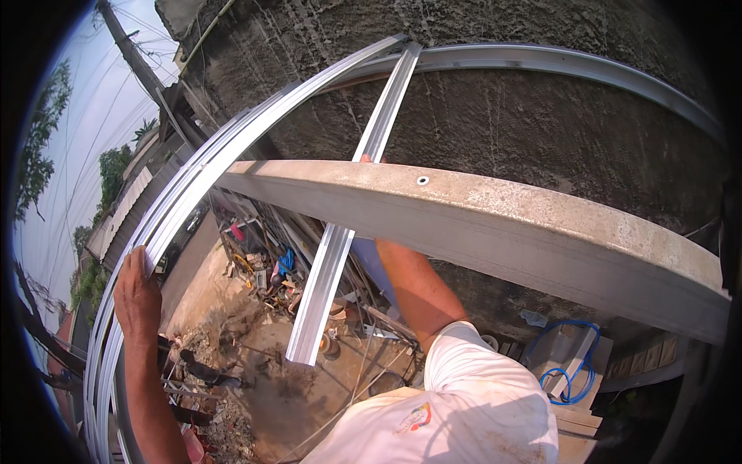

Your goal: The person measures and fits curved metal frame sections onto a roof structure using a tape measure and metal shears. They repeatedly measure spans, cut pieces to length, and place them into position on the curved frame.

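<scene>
Several long, silvery metal channels [197,184] run from the lower left up toward the rough wall, looking bowed. My left hand [139,298] is closed around the edge of these channels. A shorter metal channel [317,298] slants upward behind a thick grey beam [495,224] and shows again above it. My right arm reaches up behind that beam. Only some fingertips of my right hand [366,158] show, at the edges of the short channel just over the beam's top; the beam hides the rest of the hand.
Another metal channel [533,58] lies along the rough dark wall [495,116]. Far below, the ground [290,394] has rubble and scattered debris. A blue hose [572,398] lies coiled on boards at the lower right. A utility pole [127,50] with wires stands at upper left.
</scene>
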`<state>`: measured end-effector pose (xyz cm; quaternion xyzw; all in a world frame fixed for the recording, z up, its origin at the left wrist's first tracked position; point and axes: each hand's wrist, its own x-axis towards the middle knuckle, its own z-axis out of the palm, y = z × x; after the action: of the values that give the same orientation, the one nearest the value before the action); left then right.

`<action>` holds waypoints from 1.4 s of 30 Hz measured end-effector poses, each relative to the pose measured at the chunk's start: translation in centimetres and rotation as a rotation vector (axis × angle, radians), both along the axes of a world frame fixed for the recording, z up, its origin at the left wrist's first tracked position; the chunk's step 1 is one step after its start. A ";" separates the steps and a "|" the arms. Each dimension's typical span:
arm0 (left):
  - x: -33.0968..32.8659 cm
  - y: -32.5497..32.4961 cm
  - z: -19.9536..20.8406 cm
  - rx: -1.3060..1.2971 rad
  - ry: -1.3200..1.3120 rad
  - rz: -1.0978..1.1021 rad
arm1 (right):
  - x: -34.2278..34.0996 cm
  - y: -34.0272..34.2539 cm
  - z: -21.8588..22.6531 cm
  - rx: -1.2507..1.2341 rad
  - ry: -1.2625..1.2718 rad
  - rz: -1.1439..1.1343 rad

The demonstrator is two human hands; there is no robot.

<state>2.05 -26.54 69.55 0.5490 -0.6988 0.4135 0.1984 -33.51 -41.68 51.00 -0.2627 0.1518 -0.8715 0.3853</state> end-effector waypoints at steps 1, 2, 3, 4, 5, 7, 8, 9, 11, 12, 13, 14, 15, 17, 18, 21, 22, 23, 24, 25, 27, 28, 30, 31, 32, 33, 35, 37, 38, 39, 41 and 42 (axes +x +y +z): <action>-0.1 -0.1 0.0 0.019 0.017 0.016 | -0.4 0.3 0.6 0.025 -0.001 0.025; 0.6 -0.3 0.0 -0.001 -0.028 0.013 | -0.6 0.8 1.6 0.053 0.000 0.076; 0.9 -0.1 -0.1 -0.043 -0.061 0.001 | -0.7 1.2 2.5 0.081 0.003 0.128; 1.1 0.0 -0.1 -0.086 -0.095 -0.015 | -1.0 1.7 3.6 0.109 0.006 0.175; 1.2 0.2 0.0 -0.129 -0.130 -0.029 | -1.1 1.9 4.3 0.111 0.025 0.151; 0.8 0.6 0.3 -0.111 -0.098 0.008 | -1.4 2.0 5.3 0.119 0.072 0.091; 0.5 0.5 0.4 -0.099 -0.078 0.022 | -1.7 1.6 5.2 0.119 0.114 0.038; 0.3 0.5 0.5 -0.094 -0.064 0.021 | -1.9 0.9 4.6 0.117 0.155 -0.012; 0.0 0.3 0.7 -0.082 -0.036 0.023 | -2.0 -0.5 2.7 0.134 0.184 -0.153; 0.0 0.4 0.7 -0.080 -0.054 0.027 | -1.5 -0.9 1.2 0.150 0.172 -0.235; 0.2 0.6 0.9 -0.086 -0.060 0.031 | -0.6 -1.4 -0.8 0.164 0.157 -0.307; 0.1 0.5 1.0 -0.098 -0.060 0.022 | -0.9 -2.1 -4.5 0.015 0.003 -0.106; 0.0 0.3 1.0 -0.107 -0.060 0.014 | -0.4 -2.2 -8.3 0.001 0.156 -0.203; -0.4 0.2 1.1 -0.117 -0.068 0.014 | 1.7 -1.3 -15.1 0.091 0.747 -0.715; 1.1 0.5 0.6 -0.111 -0.072 0.052 | 5.8 4.0 -14.4 0.177 0.516 -0.352; -0.2 0.7 2.1 -0.152 -0.069 0.030 | 10.5 8.3 -23.0 0.312 0.452 0.081; -0.1 1.0 2.7 -0.172 -0.088 0.039 | 12.8 9.4 -25.6 0.333 0.583 0.115; -0.3 0.6 3.1 -0.195 -0.098 0.023 | 14.1 10.4 -28.1 0.355 0.720 0.121; -0.1 0.5 3.3 -0.187 -0.088 0.052 | 15.0 12.0 -28.2 0.333 0.790 0.186; 0.2 0.7 3.5 -0.211 -0.105 0.054 | 16.2 13.8 -27.9 0.299 0.856 0.257; 0.9 0.7 4.0 -0.269 -0.132 0.049 | 17.5 16.7 -25.9 0.276 1.000 0.268; 1.0 0.9 4.4 -0.241 -0.113 0.062 | 18.4 17.7 -26.2 0.275 1.016 0.294; 1.0 0.5 4.6 -0.179 -0.061 0.071 | 19.8 18.0 -27.0 0.267 1.018 0.270; 0.9 0.8 5.0 -0.170 -0.066 0.086 | 21.0 17.7 -27.6 0.246 0.998 0.243; 0.5 0.7 5.1 -0.156 -0.062 0.094 | 21.5 17.5 -28.4 0.234 0.984 0.211; 0.2 0.6 5.1 -0.142 -0.058 0.103 | 21.3 17.3 -29.4 0.258 1.004 0.218; 0.2 0.7 5.1 -0.166 -0.088 0.105 | 21.1 17.0 -30.9 0.280 1.042 0.256; -0.1 0.5 5.1 -0.165 -0.081 0.107 | 19.6 17.4 -32.7 0.324 1.092 0.252; -0.3 0.8 5.3 -0.146 -0.070 0.119 | 18.9 17.6 -33.9 0.354 1.137 0.234; -0.3 1.1 5.5 -0.128 -0.059 0.129 | 18.5 17.7 -35.0 0.383 1.181 0.214; 0.0 0.9 5.3 -0.128 -0.056 0.094 | 17.3 18.7 -36.3 0.407 1.260 0.291; 0.0 1.0 5.2 -0.126 -0.053 0.092 | 17.1 18.9 -36.8 0.420 1.299 0.328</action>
<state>2.03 -25.55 74.76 0.5558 -0.6504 0.4797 0.1950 -16.42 -22.75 14.22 -0.6698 0.4748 -0.4209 0.3857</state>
